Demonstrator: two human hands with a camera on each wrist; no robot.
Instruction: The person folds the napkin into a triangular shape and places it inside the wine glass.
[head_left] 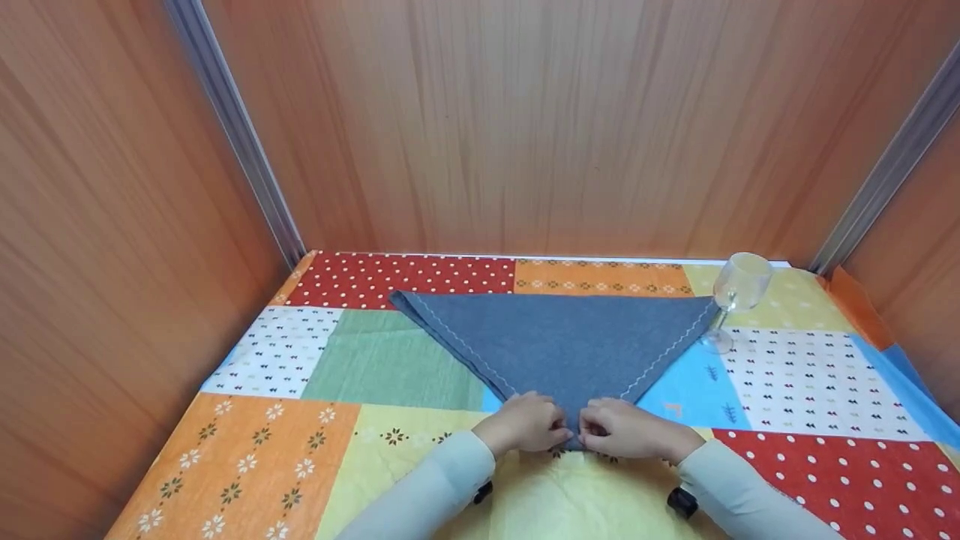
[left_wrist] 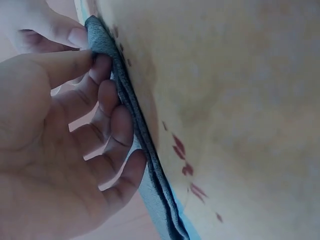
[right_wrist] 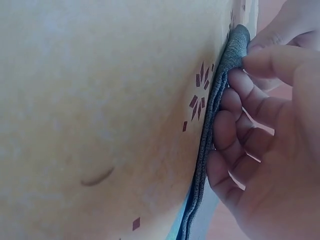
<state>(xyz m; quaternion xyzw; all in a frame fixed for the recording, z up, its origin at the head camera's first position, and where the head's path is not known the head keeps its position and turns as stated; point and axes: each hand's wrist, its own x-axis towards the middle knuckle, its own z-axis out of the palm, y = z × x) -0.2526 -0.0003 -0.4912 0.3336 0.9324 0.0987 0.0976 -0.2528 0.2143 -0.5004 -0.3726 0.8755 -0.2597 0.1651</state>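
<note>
A dark grey cloth napkin point(head_left: 555, 337) lies folded in a triangle, its long edge at the back and its point towards me. Light wavy stitching runs along both slanting sides. Near that front point my left hand point(head_left: 529, 422) pinches the napkin's edge between thumb and fingertips. Just to its right, my right hand point(head_left: 630, 429) pinches the same tip, with a small gap between the hands. Both wrist views show the layered napkin edge point(left_wrist: 145, 135) against the curled fingertips; the right wrist view shows the turned tip point(right_wrist: 235, 50) too.
A clear wine glass point(head_left: 742, 281) stands at the back right, beside the napkin's right corner. Beneath everything spreads a patchwork-print tablecloth point(head_left: 270, 450). Wood-grain panels point(head_left: 480, 127) with metal corner posts point(head_left: 240, 135) enclose the table at the back and sides.
</note>
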